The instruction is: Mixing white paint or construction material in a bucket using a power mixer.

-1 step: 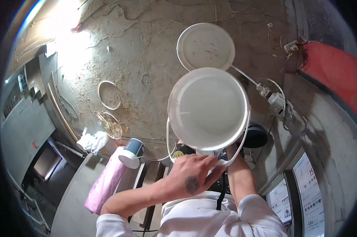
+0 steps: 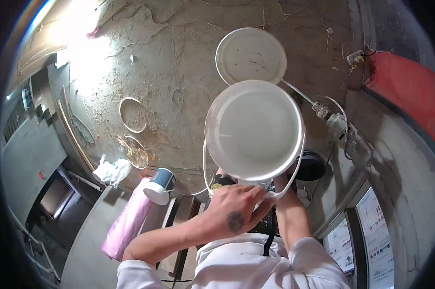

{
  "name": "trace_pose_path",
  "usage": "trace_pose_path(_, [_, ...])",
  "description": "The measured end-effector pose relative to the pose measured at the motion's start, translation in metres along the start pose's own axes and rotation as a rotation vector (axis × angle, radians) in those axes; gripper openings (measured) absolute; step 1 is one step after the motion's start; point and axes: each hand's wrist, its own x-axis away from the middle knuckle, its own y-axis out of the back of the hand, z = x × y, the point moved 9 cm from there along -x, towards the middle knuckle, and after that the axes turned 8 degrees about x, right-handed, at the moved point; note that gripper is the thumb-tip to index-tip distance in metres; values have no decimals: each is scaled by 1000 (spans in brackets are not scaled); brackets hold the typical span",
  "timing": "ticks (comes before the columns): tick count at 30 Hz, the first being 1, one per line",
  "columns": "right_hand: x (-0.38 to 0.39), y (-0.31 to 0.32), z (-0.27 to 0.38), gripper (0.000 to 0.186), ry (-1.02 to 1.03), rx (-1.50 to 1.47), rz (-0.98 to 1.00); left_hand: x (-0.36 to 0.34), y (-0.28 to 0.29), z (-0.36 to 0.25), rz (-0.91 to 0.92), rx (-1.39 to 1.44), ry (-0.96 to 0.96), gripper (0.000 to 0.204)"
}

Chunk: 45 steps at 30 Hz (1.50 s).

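A white plastic bucket [image 2: 253, 130] is held up in front of me, its round mouth toward me. Inside it looks pale and smooth; I cannot tell whether that is its bottom or some contents. My left hand [image 2: 237, 204] is closed around the bucket's white handle [image 2: 294, 174], just below the near rim. My right forearm reaches up behind the bucket, which hides my right hand, so its fingers cannot be seen. Farther off on the floor lies a round white lid or shallow tub [image 2: 251, 55] with dark specks, partly overlapped by the bucket.
A power mixer [image 2: 342, 127] with a long rod lies to the right, by a black bucket [image 2: 310, 166]. On the left are a pink roll [image 2: 127, 219], a small dark-blue and white pail [image 2: 159, 185], a white plastic bag [image 2: 112, 171] and a hoop [image 2: 133, 115].
The bucket and my left hand on its handle have shifted very slightly away from me. Nothing else has visibly moved.
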Motion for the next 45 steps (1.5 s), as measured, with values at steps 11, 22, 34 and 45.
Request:
trace_pose_path(11, [83, 44, -31, 65, -18, -57, -62, -38, 3, 28, -155, -60, -74, 23])
trace_pose_path(22, [95, 8, -25, 55, -228, -196, -261, -60, -15, 53, -146, -148, -89, 27])
trace_pose_path(34, [86, -3, -34, 38, -90, -263, -200, -65, -24, 60, -76, -162, -79, 21])
trace_pose_path(45, [140, -116, 51, 57, 159, -197, 152, -67, -20, 52, -118, -106, -154, 24])
